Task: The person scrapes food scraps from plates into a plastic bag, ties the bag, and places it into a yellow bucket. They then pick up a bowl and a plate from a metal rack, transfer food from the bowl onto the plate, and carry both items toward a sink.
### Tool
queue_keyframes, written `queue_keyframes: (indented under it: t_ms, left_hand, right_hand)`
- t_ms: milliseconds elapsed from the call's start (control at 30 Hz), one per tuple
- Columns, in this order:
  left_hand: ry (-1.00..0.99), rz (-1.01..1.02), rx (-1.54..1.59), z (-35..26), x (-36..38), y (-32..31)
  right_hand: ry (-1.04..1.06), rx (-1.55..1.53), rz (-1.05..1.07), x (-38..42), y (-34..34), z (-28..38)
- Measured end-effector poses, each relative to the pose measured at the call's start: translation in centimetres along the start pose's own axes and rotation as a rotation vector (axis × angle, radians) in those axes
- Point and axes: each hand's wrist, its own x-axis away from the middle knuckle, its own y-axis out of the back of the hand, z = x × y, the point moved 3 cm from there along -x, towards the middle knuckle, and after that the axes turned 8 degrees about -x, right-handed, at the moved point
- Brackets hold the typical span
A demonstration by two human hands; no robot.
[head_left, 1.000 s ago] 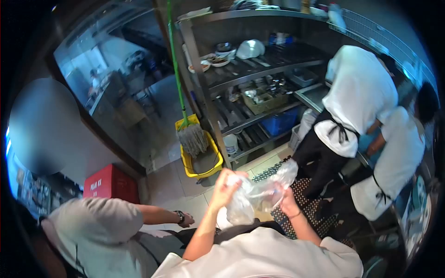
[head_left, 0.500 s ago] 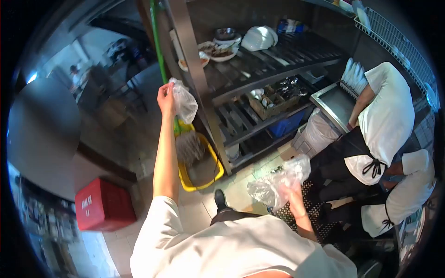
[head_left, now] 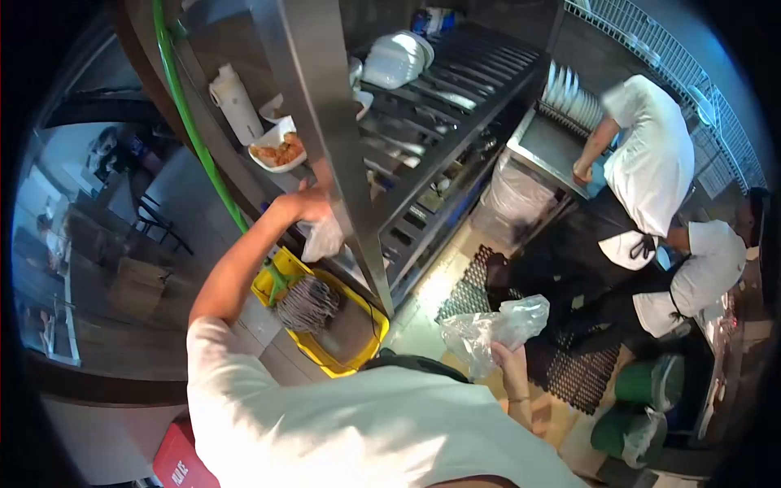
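Observation:
My left hand (head_left: 309, 205) is closed on a small crumpled clear plastic bag (head_left: 324, 237) at the metal shelf post (head_left: 325, 106). Its fingers are blurred and partly lost against the post. Just above that hand, a white bowl (head_left: 281, 165) of reddish-brown food sits on the shelf's end, with a white bottle (head_left: 236, 106) behind it. Lower on the right, my right hand (head_left: 510, 359) grips a larger clear plastic bag (head_left: 492, 329), which spreads loosely above the floor.
Below my left arm stands a yellow mop bucket (head_left: 378, 329) with a grey mop (head_left: 307, 304) and green handle. White dishes (head_left: 397, 61) sit on the slatted shelf. Two people in white shirts (head_left: 651, 154) work at right, near green bins (head_left: 622, 431). A red box (head_left: 183, 459) is lower left.
My view has turned and moved closer to the shelf. My left hand has carried the small bag from open space to the shelf post. The right hand still holds its bag.

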Motion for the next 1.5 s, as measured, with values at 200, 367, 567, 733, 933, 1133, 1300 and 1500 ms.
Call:
queue_keyframes:
  t_ms: [200, 367, 567, 733, 933, 1133, 1300, 1500]
  left_hand:
    - [0.263, -0.409, 0.11, -1.8, 3.4, 6.1]
    - [0.463, -1.108, 0.417, -14.6, 14.9, 11.8]
    - [-0.101, -0.278, 1.148, -37.6, 18.9, 0.1]
    - [0.261, -0.525, 1.407, -39.2, 20.5, -5.1]
    - [0.417, -0.662, 1.088, -32.1, 26.1, -4.8]
    - [0.197, -0.63, 1.419, -25.5, 35.3, -8.6]
    - [0.833, -0.808, 1.362, -17.5, 43.7, -13.8]
    - [0.667, -0.392, 1.8, -14.1, 45.3, -15.4]
  right_hand:
    - [0.076, 0.043, 0.009, 5.1, 2.4, -2.0]
    - [0.026, -0.375, -0.02, 7.2, 1.9, -5.3]
    - [-0.224, -0.557, 0.417, 11.6, -4.6, -7.7]
    - [-0.245, -0.534, 0.624, 15.7, -8.6, -9.8]
    - [-0.039, -0.166, 0.109, 17.9, -12.0, -11.0]
    - [0.231, -0.032, 0.507, 20.3, -27.3, -17.4]
    - [-0.231, -0.098, 0.279, 23.6, -36.5, -16.5]
    - [-0.215, 0.054, 0.516, 24.7, -41.9, -17.0]
